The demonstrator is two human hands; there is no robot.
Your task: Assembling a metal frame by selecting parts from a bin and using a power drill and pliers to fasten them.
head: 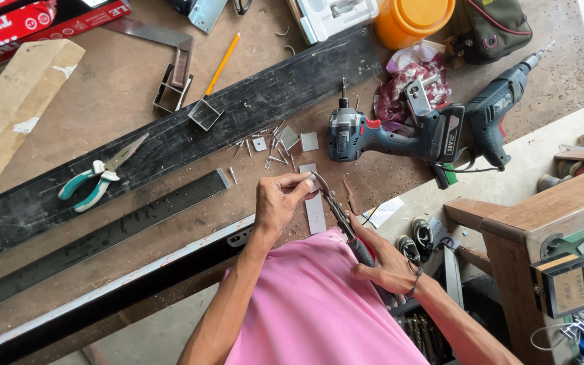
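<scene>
Left hand (280,201) pinching a small grey metal piece (314,182), right hand (388,262) gripping one red-handled pliers (339,215) biting it, above wooden desk (103,101), two power drills (400,132) nearby

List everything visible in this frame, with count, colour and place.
bench: one, brown, fills the view
black strip: one, diagonal on the bench
snips: one, teal handles, on the strip
pencil: one, orange, upper centre
screws: many, silver, mid-strip
driver: one, blue-black, right of the screws
drill: one, blue, far right
bucket: one, orange, top
pliers: one, red grip, in right hand
left hand: pinches a small metal piece
right hand: grips the pliers
</scene>
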